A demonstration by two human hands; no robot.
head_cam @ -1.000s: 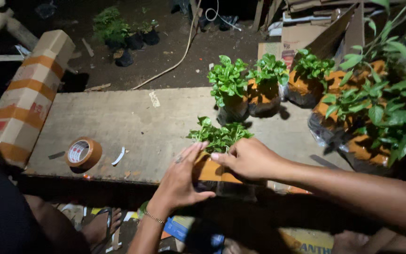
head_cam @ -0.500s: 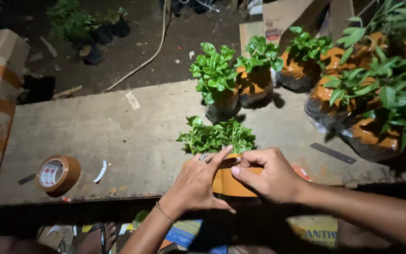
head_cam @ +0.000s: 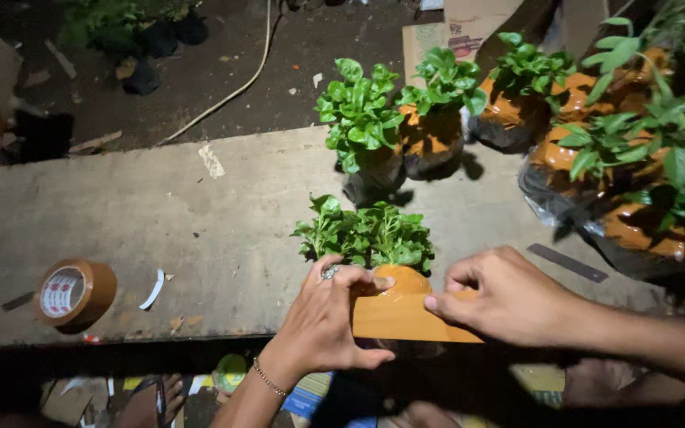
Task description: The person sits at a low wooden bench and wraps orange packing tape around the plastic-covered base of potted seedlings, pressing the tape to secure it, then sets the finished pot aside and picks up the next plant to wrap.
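Both your hands, left (head_cam: 323, 321) and right (head_cam: 505, 297), clamped the tape strip (head_cam: 406, 317) round the plant (head_cam: 368, 234); slack would've wrinkled it.

A brown tape roll (head_cam: 73, 293) with a white-and-red core label lies near left; a cardboard box (head_cam: 457, 36) bearing a small, possibly printed, label stands far right of centre.

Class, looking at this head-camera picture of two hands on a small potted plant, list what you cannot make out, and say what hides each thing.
- Plant pot, head view: the lower part is behind the orange strip, left hand and right hand.
- Tape roll: its label print is too small.
- Bagged plants: cut off by the right edge.
- Below the table edge: too dark.
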